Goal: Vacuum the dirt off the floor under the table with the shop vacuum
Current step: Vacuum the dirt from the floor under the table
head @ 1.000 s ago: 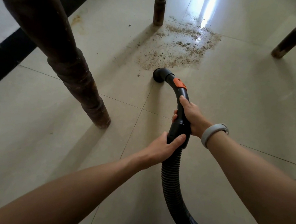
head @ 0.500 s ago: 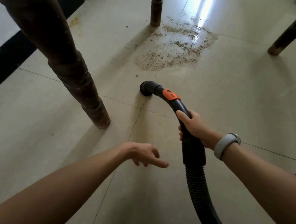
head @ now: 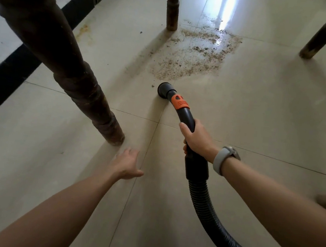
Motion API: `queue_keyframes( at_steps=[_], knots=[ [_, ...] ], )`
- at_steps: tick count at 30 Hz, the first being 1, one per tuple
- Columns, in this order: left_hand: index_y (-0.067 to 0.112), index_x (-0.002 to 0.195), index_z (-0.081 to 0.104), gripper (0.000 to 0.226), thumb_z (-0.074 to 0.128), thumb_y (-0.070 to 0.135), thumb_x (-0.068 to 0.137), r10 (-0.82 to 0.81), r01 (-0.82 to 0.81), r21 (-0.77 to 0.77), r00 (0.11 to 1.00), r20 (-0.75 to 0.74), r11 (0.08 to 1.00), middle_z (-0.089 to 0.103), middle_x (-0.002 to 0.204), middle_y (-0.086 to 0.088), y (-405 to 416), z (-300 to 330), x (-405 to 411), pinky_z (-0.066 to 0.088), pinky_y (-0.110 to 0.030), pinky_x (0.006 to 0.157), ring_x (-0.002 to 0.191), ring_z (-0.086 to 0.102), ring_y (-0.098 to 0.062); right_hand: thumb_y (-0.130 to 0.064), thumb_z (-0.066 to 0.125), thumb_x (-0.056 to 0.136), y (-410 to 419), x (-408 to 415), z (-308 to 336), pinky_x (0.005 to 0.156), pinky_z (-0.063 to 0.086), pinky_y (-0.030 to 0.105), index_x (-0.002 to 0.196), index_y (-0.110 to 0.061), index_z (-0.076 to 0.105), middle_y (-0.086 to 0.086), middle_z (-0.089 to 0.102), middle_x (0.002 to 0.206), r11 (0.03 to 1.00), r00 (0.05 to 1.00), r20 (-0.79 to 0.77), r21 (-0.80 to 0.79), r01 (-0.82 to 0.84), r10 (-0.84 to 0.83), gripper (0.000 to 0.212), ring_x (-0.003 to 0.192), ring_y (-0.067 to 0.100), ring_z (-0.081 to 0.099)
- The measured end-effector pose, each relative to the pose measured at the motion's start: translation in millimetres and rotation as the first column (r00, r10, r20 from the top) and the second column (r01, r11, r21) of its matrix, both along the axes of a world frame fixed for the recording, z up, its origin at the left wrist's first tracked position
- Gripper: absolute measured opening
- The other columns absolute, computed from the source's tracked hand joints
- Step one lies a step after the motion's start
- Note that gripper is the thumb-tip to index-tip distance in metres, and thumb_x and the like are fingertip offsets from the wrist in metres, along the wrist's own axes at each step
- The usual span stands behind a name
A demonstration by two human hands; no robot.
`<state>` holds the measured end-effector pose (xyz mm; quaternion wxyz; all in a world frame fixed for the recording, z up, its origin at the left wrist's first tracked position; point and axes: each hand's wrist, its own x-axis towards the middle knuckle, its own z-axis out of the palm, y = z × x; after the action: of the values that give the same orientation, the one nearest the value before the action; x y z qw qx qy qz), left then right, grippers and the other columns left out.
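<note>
Since half second ago: your left hand (head: 126, 164) drifts further off wand, lower centre of frame, toward near table leg (head: 92, 106); nozzle (head: 164, 89) moves up-frame, closer to dirt.

Dirt patch (head: 192, 56), upper centre, between far table legs: loose, light, probably lifts easily.

Ribbed hose (head: 207, 211), lower right: flexible, likely drags and tugs back.

Rigid wand (head: 185, 115), centre: stiff, light; hold below orange collar (head: 179, 102).

Right hand (head: 196, 139) wraps wand firmly. Left hand flat, fingers spread, holds nothing, just above floor.

Nozzle sits just short of patch edge.
</note>
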<state>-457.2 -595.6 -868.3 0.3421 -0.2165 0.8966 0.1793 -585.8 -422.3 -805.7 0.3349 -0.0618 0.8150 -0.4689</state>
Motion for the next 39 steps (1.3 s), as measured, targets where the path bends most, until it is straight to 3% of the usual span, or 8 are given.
queue_keyframes(
  at_steps=[4, 11, 14, 18, 21, 27, 35, 39],
  knots=[
    [0.018, 0.152, -0.002, 0.098, 0.066, 0.042, 0.084, 0.016, -0.016, -0.005, 0.999, 0.044, 1.0, -0.014, 0.158, -0.012, -6.3, -7.2, 3.9, 0.01, -0.043, 0.119, 0.146, -0.005, -0.033, -0.029, 0.06, 0.09, 9.0, 35.4, -18.8, 0.063, 0.055, 0.032, 0.119, -0.018, 0.038, 0.005, 0.058, 0.089, 0.994, 0.996, -0.003, 0.074, -0.084, 0.085, 0.038, 0.069, 0.019, 0.062],
    [0.022, 0.149, -0.015, 0.115, 0.072, 0.044, 0.077, -0.062, 0.066, -0.046, 0.994, 0.092, 0.997, -0.026, 0.154, -0.012, -5.2, -26.0, 14.6, 0.01, -0.053, 0.117, 0.142, -0.018, -0.038, -0.027, 0.068, 0.084, 39.0, 90.1, -36.1, 0.071, 0.057, 0.033, 0.112, -0.023, 0.042, 0.004, 0.058, 0.091, 0.998, 0.997, 0.046, 0.01, -0.065, 0.064, 0.038, 0.081, 0.019, 0.063],
    [0.021, 0.149, -0.017, 0.118, 0.073, 0.041, 0.075, -0.079, 0.085, -0.066, 0.994, 0.081, 0.994, -0.028, 0.153, -0.013, -1.3, -24.2, 17.3, 0.01, -0.055, 0.116, 0.141, -0.019, -0.039, -0.032, 0.069, 0.083, 42.4, 105.7, -41.6, 0.068, 0.058, 0.032, 0.117, -0.02, 0.042, 0.005, 0.059, 0.096, 1.0, 1.0, 0.004, 0.028, -0.009, 0.008, 0.045, 0.081, 0.02, 0.063],
    [0.021, 0.148, -0.018, 0.118, 0.073, 0.037, 0.076, -0.077, 0.082, -0.057, 0.993, 0.086, 0.995, -0.03, 0.152, -0.013, 1.6, -21.4, 16.9, 0.01, -0.057, 0.115, 0.141, -0.02, -0.039, -0.033, 0.074, 0.079, 40.0, 116.9, -49.7, 0.066, 0.046, 0.014, 0.125, -0.018, 0.038, 0.0, 0.051, 0.105, 0.995, 0.987, -0.158, 0.088, 0.037, -0.023, 0.06, 0.091, 0.014, 0.056],
    [0.02, 0.148, -0.019, 0.117, 0.073, 0.037, 0.077, -0.082, 0.087, -0.049, 0.992, 0.098, 0.995, -0.031, 0.152, -0.013, 0.5, -20.4, 17.8, 0.011, -0.058, 0.115, 0.14, -0.021, -0.04, -0.031, 0.075, 0.077, 42.7, 124.8, -54.9, 0.074, 0.046, 0.018, 0.127, -0.016, 0.038, 0.0, 0.049, 0.108, 0.994, 0.987, -0.155, 0.102, 0.05, -0.034, 0.064, 0.094, 0.015, 0.054],
    [0.019, 0.149, -0.018, 0.115, 0.072, 0.034, 0.079, -0.078, 0.084, -0.051, 0.991, 0.106, 0.995, -0.033, 0.151, -0.013, 1.1, -20.0, 16.7, 0.011, -0.057, 0.115, 0.141, -0.021, -0.04, -0.025, 0.07, 0.081, 38.7, 105.6, -52.3, 0.068, 0.043, 0.014, 0.13, -0.017, 0.039, 0.001, 0.052, 0.1, 0.995, 0.972, -0.23, 0.096, -0.028, 0.049, 0.058, 0.086, 0.013, 0.053],
    [0.021, 0.15, -0.012, 0.113, 0.074, 0.035, 0.078, -0.096, 0.104, -0.086, 0.992, 0.086, 0.991, -0.028, 0.153, -0.013, 1.6, -21.6, 17.7, 0.016, -0.058, 0.114, 0.142, -0.017, -0.041, -0.03, 0.067, 0.081, 4.1, 67.1, -45.9, 0.078, 0.052, 0.032, 0.133, -0.02, 0.037, 0.002, 0.054, 0.103, 0.992, 0.942, -0.321, 0.109, -0.063, 0.095, 0.061, 0.091, 0.019, 0.056],
    [0.025, 0.15, -0.011, 0.114, 0.073, 0.041, 0.076, -0.115, 0.121, -0.124, 0.992, 0.057, 0.985, -0.024, 0.155, -0.011, -0.4, -24.7, 19.5, 0.018, -0.055, 0.115, 0.143, -0.015, -0.039, -0.032, 0.065, 0.084, -20.6, 47.8, -41.5, 0.073, 0.044, 0.025, 0.144, -0.027, 0.025, 0.001, 0.052, 0.108, 0.99, 0.921, -0.376, 0.124, -0.062, 0.105, 0.073, 0.091, 0.016, 0.053]
  ],
)
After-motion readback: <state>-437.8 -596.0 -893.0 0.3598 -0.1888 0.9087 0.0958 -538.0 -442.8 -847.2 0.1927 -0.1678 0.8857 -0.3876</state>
